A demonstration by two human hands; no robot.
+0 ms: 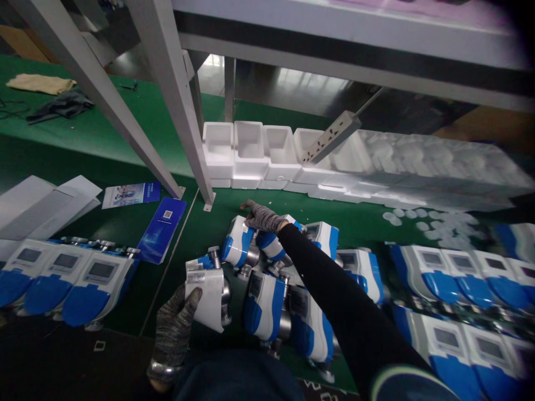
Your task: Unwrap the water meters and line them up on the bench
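My left hand (174, 328), in a grey knit glove, is closed around a white and blue water meter (208, 295) held at the near edge of the green table. My right hand (262, 218), also gloved, reaches forward on a black sleeve and rests on top of another meter (238, 242) in a loose pile of several white and blue meters (288, 301). Its fingers curl over that meter's top. Metal pipe fittings stick out between the piled meters.
A row of three meters (62, 278) lies at the left, and more rows of meters (451, 278) at the right. White foam trays (267, 156) line the back. Grey frame legs (175, 106) stand ahead. Blue leaflets (161, 228) and white cartons (37, 203) lie left.
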